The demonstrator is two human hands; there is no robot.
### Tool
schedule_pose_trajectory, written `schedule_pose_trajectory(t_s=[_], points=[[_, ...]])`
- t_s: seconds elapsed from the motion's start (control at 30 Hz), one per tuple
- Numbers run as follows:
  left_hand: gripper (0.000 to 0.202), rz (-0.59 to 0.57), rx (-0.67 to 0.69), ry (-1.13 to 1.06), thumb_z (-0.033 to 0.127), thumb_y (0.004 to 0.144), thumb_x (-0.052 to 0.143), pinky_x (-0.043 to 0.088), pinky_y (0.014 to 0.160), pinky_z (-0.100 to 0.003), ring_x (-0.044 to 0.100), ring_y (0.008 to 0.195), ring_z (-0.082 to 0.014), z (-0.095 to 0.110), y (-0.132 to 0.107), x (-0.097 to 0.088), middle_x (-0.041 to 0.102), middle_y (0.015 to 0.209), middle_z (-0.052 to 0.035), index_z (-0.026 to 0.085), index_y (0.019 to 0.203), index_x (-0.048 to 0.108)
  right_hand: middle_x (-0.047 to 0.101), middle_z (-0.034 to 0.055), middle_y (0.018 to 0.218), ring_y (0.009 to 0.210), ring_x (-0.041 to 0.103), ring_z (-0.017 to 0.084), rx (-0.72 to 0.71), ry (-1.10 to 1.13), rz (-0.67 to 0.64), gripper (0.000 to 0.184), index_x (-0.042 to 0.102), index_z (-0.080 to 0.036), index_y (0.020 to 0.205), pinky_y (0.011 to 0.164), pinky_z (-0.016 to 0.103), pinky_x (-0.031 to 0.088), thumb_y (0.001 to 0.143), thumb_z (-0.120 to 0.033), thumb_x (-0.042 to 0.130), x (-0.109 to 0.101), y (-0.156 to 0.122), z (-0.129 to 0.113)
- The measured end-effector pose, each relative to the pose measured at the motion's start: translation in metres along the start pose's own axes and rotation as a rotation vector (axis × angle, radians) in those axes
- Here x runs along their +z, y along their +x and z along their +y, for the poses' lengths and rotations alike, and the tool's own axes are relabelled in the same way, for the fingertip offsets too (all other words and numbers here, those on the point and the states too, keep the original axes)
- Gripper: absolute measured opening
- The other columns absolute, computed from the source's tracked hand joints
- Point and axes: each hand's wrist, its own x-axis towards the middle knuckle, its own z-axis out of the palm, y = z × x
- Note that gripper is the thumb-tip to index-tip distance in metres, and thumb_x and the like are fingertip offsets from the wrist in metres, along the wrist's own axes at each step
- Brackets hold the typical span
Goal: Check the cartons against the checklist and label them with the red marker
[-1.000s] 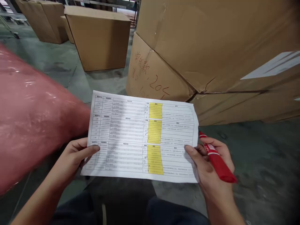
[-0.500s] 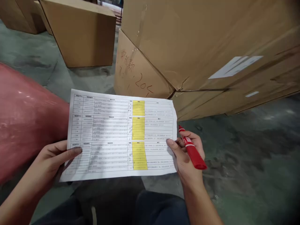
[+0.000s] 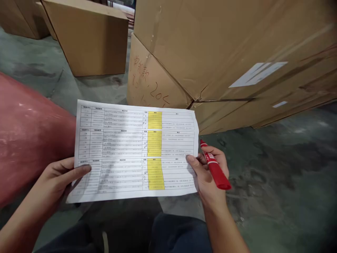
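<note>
The sheet [image 3: 135,151] was floppy, so my left hand [image 3: 59,177] pinched one edge and my right hand [image 3: 209,172] the other, fingers curled round a marker [image 3: 217,170].

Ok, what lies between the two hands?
In the head view, only the printed sheet lies between the left hand and the right hand, with its yellow column near the middle.

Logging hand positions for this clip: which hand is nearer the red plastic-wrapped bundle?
Left. The left hand sits at the lower edge of the red plastic-wrapped bundle; the right hand is farther away, across the printed sheet.
</note>
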Motion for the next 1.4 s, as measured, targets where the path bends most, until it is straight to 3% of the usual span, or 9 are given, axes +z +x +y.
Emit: schedule_pose_trajectory(t_s=[0.3, 0.63, 1.4], points=[[0.037, 0.014, -0.016, 0.023, 0.022, 0.051, 0.092, 0.058, 0.048, -0.021, 0.073, 0.065, -0.0233, 0.0003, -0.0008, 0.0006, 0.079, 0.092, -0.0034, 0.024, 0.085, 0.08, 0.06, -0.0038, 0.076, 0.066, 0.057, 0.009, -0.002, -0.039, -0.005, 0.051, 0.057, -0.023, 0.099, 0.063, 0.021, 0.048, 0.059, -0.031, 0.088, 0.0, 0.0004, -0.0025], [0.043, 0.036, 0.002, 0.012, 0.022, 0.044, 0.095, 0.06, 0.052, -0.021, 0.074, 0.065, -0.0231, 0.0013, -0.003, 0.004, 0.079, 0.09, -0.0038, 0.024, 0.085, 0.081, 0.059, -0.004, 0.074, 0.065, 0.057, 0.01, -0.018, -0.048, 0.001, 0.052, 0.056, -0.023, 0.097, 0.062, 0.023, 0.049, 0.057, -0.032, 0.088, 0.0011, -0.0002, -0.0041], [0.045, 0.044, -0.029, 0.037, 0.028, 0.049, 0.094, 0.062, 0.056, -0.026, 0.074, 0.069, -0.0249, -0.0006, -0.0009, -0.0013, 0.078, 0.099, -0.0021, 0.027, 0.091, 0.08, 0.059, -0.0038, 0.074, 0.065, 0.056, 0.01, -0.022, -0.001, 0.007, 0.053, 0.057, -0.023, 0.097, 0.062, 0.023, 0.047, 0.056, -0.03, 0.089, 0.0026, -0.0015, -0.0065]])
